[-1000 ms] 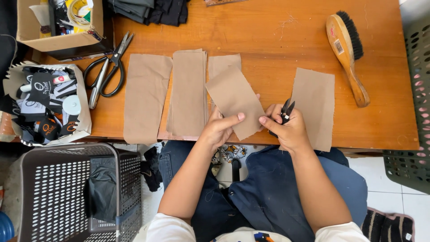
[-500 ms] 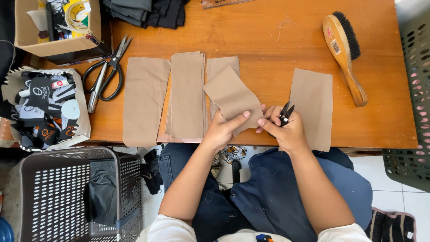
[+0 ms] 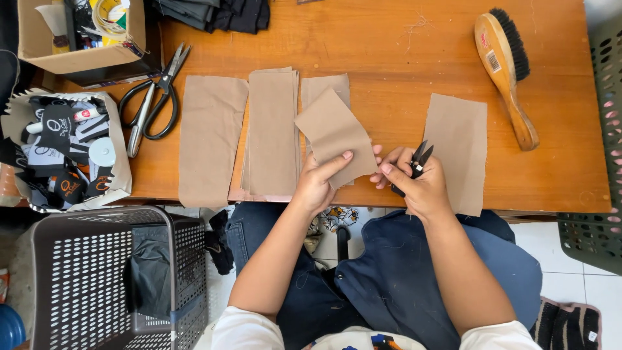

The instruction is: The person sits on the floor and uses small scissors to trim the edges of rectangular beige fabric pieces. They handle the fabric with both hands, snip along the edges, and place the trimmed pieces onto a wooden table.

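My left hand (image 3: 319,183) pinches a tan fabric piece (image 3: 334,133) by its lower edge and holds it tilted above the wooden table (image 3: 389,58). Close beside it, my right hand (image 3: 414,185) grips small black thread snips (image 3: 414,165), blades pointing up and away; its fingertips meet the fabric's lower right corner. A stack of tan fabric strips (image 3: 272,133) lies left of the held piece, with a wider tan piece (image 3: 208,139) further left. One more tan piece (image 3: 457,149) lies under and right of my right hand.
Large black scissors (image 3: 152,100) rest at the table's left. A wooden brush (image 3: 505,71) lies at the right. A cardboard box (image 3: 78,32) sits at the back left, a label-filled tray (image 3: 61,152) beside it. Plastic baskets (image 3: 103,279) stand at the floor left and right.
The held fabric piece has tilted a little and both hands have shifted slightly; the snips stay in my right hand.
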